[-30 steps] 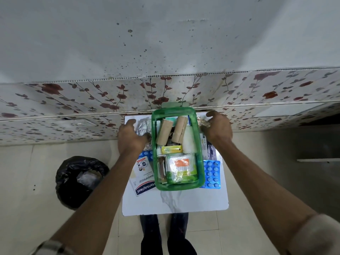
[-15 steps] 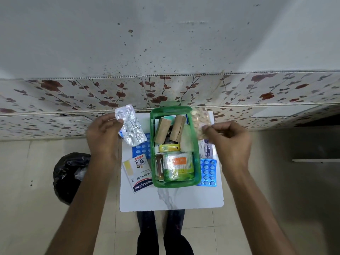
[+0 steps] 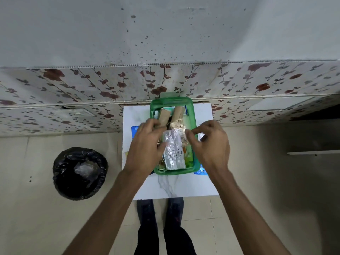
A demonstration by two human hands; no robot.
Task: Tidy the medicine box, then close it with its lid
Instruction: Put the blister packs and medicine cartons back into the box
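Note:
A green medicine box point(image 3: 172, 102) stands lidless on a small white table point(image 3: 202, 184). Two brown bandage rolls point(image 3: 176, 114) lie in its far half. A silver foil tablet strip point(image 3: 173, 151) lies over the contents in the near half, with a golden tablet strip point(image 3: 177, 125) just beyond it. My left hand point(image 3: 147, 146) hovers over the box's left side, its fingers touching the silver strip. My right hand point(image 3: 209, 142) reaches in from the right and pinches the edge of the golden strip. No lid is visible.
A blue blister pack point(image 3: 201, 171) pokes out beside the box's near right corner, another blue one point(image 3: 135, 129) at the left. A black-lined bin point(image 3: 80, 173) stands on the floor to the left. A flowered wall panel point(image 3: 92, 85) runs behind the table.
Both hands lifted tablet strips from beside the box, then brought them inward. The silver strip now lies on the box's contents, and the golden strip is over the box's middle.

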